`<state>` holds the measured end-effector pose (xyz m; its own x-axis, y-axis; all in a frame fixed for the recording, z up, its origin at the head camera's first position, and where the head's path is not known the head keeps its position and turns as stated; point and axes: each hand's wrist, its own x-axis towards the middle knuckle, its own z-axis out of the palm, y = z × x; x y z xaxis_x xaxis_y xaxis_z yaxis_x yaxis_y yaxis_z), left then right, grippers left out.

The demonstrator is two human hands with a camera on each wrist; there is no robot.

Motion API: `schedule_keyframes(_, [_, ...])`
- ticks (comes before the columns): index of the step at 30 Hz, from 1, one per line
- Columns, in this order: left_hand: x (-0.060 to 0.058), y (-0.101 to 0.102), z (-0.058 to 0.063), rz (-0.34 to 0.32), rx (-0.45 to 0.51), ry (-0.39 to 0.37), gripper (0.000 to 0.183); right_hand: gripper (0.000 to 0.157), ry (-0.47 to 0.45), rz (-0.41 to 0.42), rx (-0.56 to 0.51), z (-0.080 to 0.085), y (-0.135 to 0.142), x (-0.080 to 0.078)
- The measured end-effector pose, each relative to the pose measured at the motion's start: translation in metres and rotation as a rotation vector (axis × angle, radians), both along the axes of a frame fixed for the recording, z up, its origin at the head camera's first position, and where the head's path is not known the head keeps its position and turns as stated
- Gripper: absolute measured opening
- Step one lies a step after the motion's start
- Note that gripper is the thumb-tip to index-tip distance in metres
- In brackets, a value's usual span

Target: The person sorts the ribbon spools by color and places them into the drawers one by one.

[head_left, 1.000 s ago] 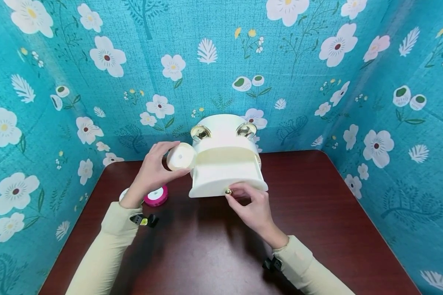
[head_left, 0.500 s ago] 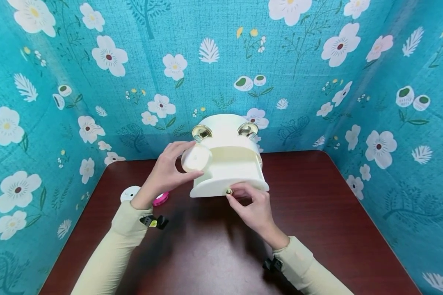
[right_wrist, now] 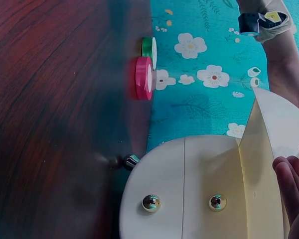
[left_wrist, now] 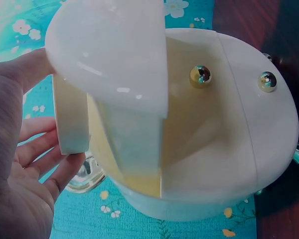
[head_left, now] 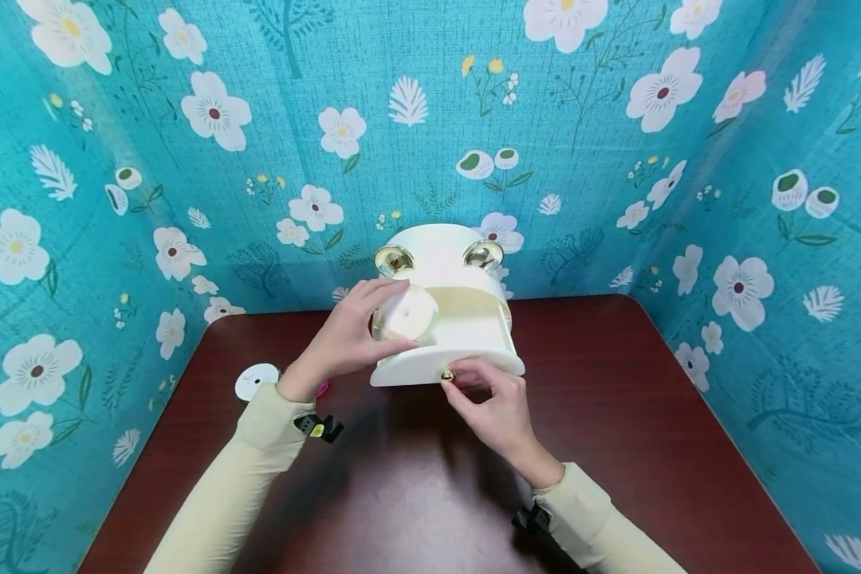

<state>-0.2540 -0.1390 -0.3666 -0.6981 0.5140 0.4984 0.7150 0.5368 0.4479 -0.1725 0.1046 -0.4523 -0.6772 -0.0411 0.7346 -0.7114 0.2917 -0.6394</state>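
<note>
Two hands are working at a white cabinet (head_left: 434,245): the left hand (head_left: 347,331) is curling its thumb and fingers round the edge of a cream spool (head_left: 406,313), and the right hand (head_left: 498,402) is pinching a gold knob (head_left: 447,375) between thumb and finger. The spool is sitting just right of the left palm, above and left of the right hand. The wrist views are showing two lower knobs (left_wrist: 200,75) beneath the hands, which the head view is hiding; the right wrist view is also revealing a pink spool (right_wrist: 143,78) beside a green spool (right_wrist: 149,48), mostly covered by the left forearm from above. Between the hands, a drawer (head_left: 412,368) is standing open, its left part lying under the cream spool; whether they are touching, I cannot tell.
</note>
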Motion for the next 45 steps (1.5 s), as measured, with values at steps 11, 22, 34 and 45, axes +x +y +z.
schedule_keyframes(11, [-0.011, 0.011, -0.003, -0.100, 0.025, -0.019, 0.080, 0.023, -0.004, 0.003, -0.003, -0.001, 0.001, -0.001])
schedule_keyframes(22, [-0.011, 0.017, -0.004, -0.138, -0.002, -0.029, 0.079, 0.024, 0.016, 0.015, -0.007, 0.000, 0.002, 0.003])
schedule_keyframes(34, [-0.011, 0.022, -0.007, -0.127, -0.064, -0.104, 0.078, 0.026, 0.043, 0.005, 0.004, -0.004, 0.002, 0.005])
schedule_keyframes(45, [-0.016, 0.027, -0.015, -0.140, -0.151, -0.141, 0.076, 0.026, 0.054, 0.017, -0.002, -0.006, 0.001, 0.007])
